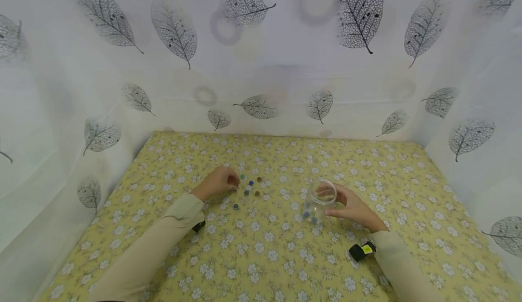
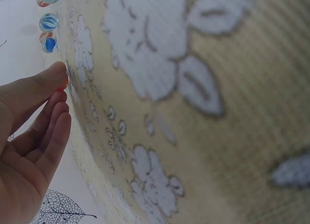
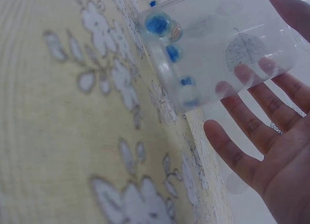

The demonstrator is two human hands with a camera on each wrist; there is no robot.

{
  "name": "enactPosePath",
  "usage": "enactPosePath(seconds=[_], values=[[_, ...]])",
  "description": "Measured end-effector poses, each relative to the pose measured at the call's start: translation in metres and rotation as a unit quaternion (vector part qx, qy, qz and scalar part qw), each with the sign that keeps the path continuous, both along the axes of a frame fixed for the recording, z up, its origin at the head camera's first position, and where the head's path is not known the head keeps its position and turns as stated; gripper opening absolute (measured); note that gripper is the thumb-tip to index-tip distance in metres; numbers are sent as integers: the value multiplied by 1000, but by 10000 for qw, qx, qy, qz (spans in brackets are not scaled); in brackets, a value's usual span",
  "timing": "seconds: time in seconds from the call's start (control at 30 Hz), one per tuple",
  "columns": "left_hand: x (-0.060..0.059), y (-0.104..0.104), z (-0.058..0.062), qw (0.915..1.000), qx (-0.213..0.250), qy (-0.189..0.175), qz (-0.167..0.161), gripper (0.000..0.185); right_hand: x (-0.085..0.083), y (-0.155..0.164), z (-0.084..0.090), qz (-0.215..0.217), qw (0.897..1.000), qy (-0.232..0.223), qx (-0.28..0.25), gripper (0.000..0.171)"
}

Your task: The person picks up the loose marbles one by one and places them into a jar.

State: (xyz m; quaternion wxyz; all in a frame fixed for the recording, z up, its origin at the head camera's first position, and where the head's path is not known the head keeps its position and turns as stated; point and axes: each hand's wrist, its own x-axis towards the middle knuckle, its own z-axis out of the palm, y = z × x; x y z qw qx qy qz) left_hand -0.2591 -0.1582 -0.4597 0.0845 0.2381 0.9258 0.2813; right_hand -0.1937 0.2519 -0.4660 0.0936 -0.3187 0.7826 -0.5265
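Observation:
My left hand [image 1: 218, 182] is over the left part of the cloth, pinching a reddish marble [image 2: 66, 82] between thumb and fingertips. Close to those fingers several glass marbles lie scattered, among them a blue one [image 1: 251, 183], a green one [image 1: 243, 176] and a brown one [image 1: 257, 194]. A teal marble [image 1: 235, 207] sits nearer to me. Farther right, my right hand [image 1: 352, 208] grips a clear jar [image 3: 208, 45] around its side, thumb opposite the fingers. The jar's open mouth faces up, and several marbles, some of them blue [image 3: 173, 52], rest at its bottom.
A yellow floral cloth [image 1: 261, 256] covers the table. White curtains [image 1: 281, 75] printed with dark leaves hang behind it and along both sides. A black strap device [image 1: 357, 252] is on my right wrist.

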Motion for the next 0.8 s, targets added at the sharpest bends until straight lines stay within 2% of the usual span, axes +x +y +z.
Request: enactPosePath(seconds=[0.17,0.47,0.8], values=[[-1,1,-1,10000,-51,-66,-23,13,-1,0,0,23,10000,-4,-21,61],[0,2,1,9996,-133,-222,136,10,-1,0,0,24,10000,-15,-4,60],[0,1,-1,9988,44,-451,173,11,-1,0,0,42,10000,-34,-29,60]])
